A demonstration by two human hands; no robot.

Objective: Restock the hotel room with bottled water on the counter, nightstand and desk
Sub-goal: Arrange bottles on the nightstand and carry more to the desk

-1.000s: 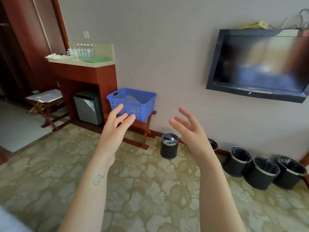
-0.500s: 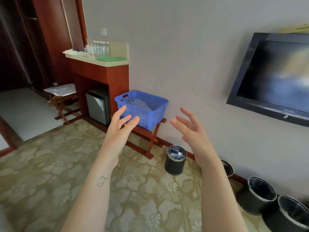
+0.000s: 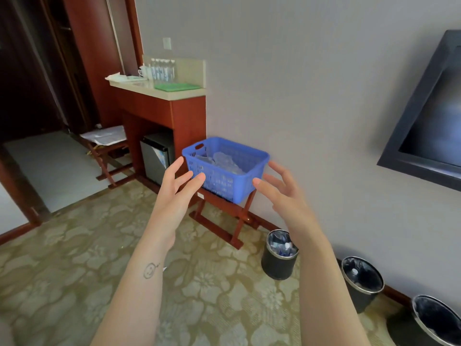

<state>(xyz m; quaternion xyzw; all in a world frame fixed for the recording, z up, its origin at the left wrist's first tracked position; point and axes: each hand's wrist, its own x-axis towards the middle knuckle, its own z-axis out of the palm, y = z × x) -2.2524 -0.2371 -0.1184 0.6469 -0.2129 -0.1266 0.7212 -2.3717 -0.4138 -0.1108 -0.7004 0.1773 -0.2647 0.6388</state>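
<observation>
Lying straight ahead, between the two hands, the blue basket (image 3: 225, 181) is seen on a red stand (image 3: 240, 222), its long side set along the wall (image 3: 299, 96). What look like water bottles (image 3: 222, 158) are heaped inside. The left hand (image 3: 178, 193) and right hand (image 3: 283, 193) are held open, apart, nothing gripped; neither looks nearer

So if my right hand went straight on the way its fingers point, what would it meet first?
Most likely the blue basket, at its right end: the right hand is open and aimed forward and slightly left at that corner. Nothing shows between them, though depth is unclear.
</observation>
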